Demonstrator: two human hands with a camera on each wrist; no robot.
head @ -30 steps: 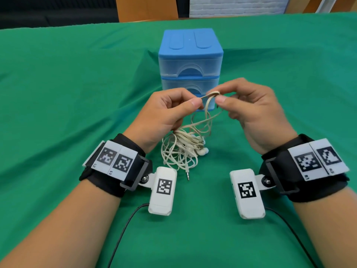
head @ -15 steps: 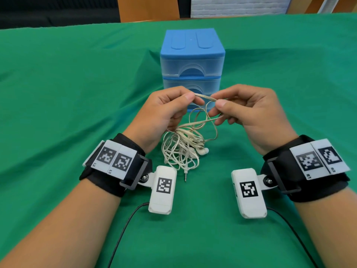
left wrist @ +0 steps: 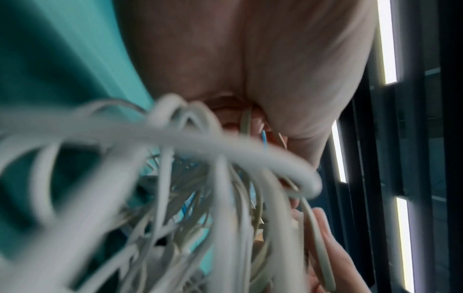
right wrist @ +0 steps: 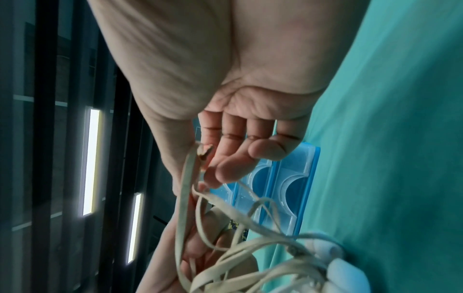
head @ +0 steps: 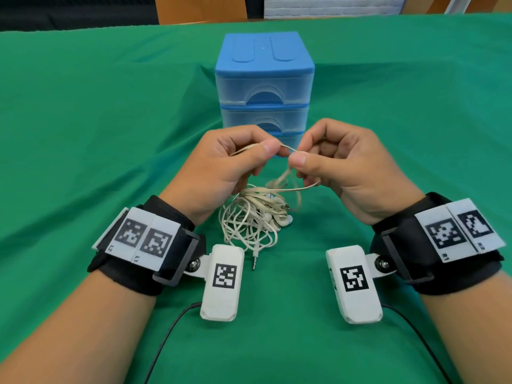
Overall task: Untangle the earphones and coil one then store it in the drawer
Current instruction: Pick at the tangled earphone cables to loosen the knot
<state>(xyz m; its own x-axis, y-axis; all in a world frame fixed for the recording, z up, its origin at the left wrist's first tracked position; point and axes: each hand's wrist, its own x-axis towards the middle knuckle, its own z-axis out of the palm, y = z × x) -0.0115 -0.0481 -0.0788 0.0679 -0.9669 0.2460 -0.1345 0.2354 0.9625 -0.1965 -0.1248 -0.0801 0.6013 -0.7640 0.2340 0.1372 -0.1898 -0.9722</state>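
A tangle of cream-white earphone cables [head: 253, 217] hangs between my hands and rests on the green cloth, its earbuds [head: 279, 219] and jack plug [head: 254, 261] lying at the near side. My left hand [head: 267, 149] pinches a strand between thumb and forefinger. My right hand [head: 295, 157] pinches the same strand a few centimetres to the right. The blue drawer unit [head: 264, 81] stands just behind my hands with its drawers closed. In the left wrist view the blurred cables [left wrist: 190, 190] fill the frame. The right wrist view shows the cable [right wrist: 185, 188] running from my thumb and forefinger.
A green cloth [head: 83, 134] covers the whole table, with a fold to the left of the drawer unit. Black wrist-camera leads [head: 169, 333] trail over the cloth toward me. Wooden furniture [head: 202, 8] stands beyond the far table edge.
Both hands have dropped slightly toward me and kept their pinch on the strand. The short span between them has shifted, and the bundle below has settled a little on the cloth.
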